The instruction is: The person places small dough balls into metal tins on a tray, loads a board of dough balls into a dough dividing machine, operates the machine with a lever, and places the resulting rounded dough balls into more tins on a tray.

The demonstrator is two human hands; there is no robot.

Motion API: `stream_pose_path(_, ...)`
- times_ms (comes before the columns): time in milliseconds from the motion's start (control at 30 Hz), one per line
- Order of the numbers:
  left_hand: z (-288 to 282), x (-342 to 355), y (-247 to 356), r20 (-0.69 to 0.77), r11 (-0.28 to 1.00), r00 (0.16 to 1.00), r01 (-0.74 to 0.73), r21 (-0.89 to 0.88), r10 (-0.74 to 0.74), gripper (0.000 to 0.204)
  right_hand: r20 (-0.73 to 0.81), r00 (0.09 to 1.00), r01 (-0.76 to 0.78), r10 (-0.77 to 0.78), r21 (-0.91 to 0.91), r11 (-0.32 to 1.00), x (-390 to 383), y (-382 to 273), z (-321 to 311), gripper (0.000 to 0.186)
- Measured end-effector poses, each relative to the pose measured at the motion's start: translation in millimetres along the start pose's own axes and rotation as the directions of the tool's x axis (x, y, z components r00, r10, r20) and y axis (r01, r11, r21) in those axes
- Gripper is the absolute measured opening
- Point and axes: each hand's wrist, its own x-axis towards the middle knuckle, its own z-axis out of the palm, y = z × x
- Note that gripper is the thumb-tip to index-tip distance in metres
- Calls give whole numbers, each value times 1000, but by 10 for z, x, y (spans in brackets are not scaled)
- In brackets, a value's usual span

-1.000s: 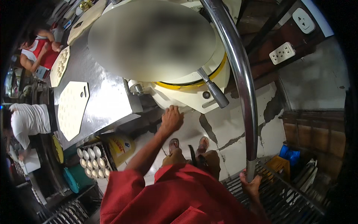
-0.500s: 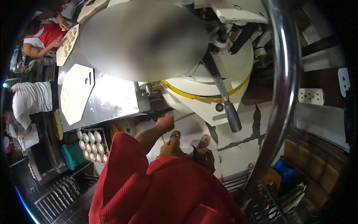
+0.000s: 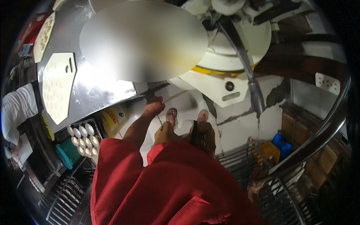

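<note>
My left hand hangs low over the tiled floor, slightly blurred, its fingers loosely curled and nothing visible in them. It is nearest to the near corner of the steel table and to a yellow container beneath that. At the lower right, my right hand shows only in part, dim beside a black metal rack; its fingers cannot be made out. Ahead stands a large off-white machine with a yellow band and a dark-handled lever. A blurred oval hides much of the far middle.
Two white boards, a near one and a farther one, lie on the table. A tray of fluted pale cups sits left. A person in white stands far left. A curved metal bar crosses the right side, near a wall socket.
The view has shifted, so the table, boards and feet appear higher and the table farther left. My left hand has moved up and left in the picture. More of my right hand shows.
</note>
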Motion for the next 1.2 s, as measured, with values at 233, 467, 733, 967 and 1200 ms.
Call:
stream_pose_path(233, -163, 11, -24, 141, 997, 987, 81, -10, -79, 31, 56, 973, -229, 226, 74, 970, 420, -587, 342, 48)
stream_pose_path(467, -139, 9, -97, 98, 999, 994, 49, 2, -49, 30, -6, 986, -166, 166, -118, 979, 185, -293, 216, 51)
stream_pose_path(733, -231, -61, 18, 148, 995, 984, 101, -7, -99, 30, 71, 995, -69, 66, 39, 997, 286, -487, 269, 48)
stream_pose_path(967, -209, -34, -32, 84, 997, 993, 81, 14, -82, 32, -83, 995, -77, 62, -194, 978, 70, -213, 246, 62)
stream_pose_path(1200, -214, -7, -85, 199, 998, 978, 69, -12, -65, 35, 49, 989, -135, 141, -101, 986, -247, 72, -87, 44)
